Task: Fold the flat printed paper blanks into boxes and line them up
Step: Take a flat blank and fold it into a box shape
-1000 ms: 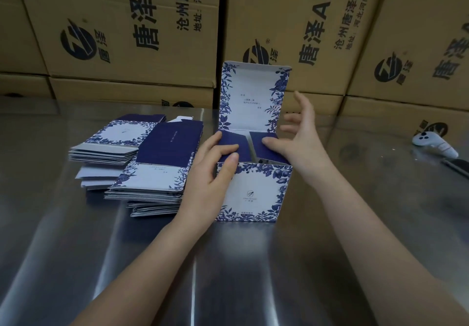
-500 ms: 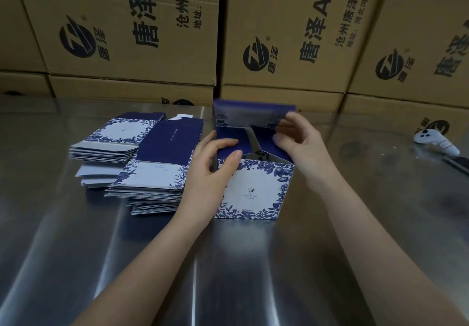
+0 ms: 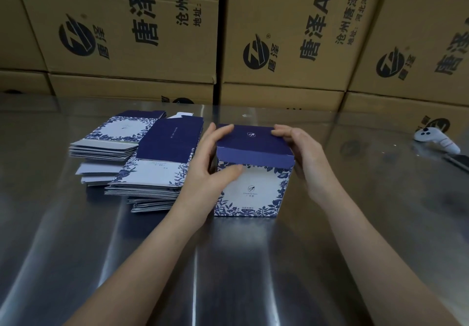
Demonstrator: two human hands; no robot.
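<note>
A white box with blue floral print [image 3: 256, 193] stands upright on the steel table [image 3: 228, 262]. Its dark blue lid [image 3: 251, 139] lies folded down over the top, and the lid's front tuck flap hangs over the front face, outside the box. My left hand [image 3: 210, 173] grips the box's left side, thumb on the front face and fingers on the lid. My right hand [image 3: 304, 158] holds the right side, fingertips on the lid's far right corner. Two stacks of flat printed blanks [image 3: 154, 173] [image 3: 111, 138] lie to the left of the box.
Large brown cardboard cartons [image 3: 279, 34] form a wall along the table's far edge. A white handheld controller [image 3: 436, 140] lies at the far right, with a dark flat object [image 3: 456, 160] beside it.
The lid stood upright a second ago. My right hand has brought it forward and down over the inner flaps, and it now covers the top. My left hand stayed on the box's left side.
</note>
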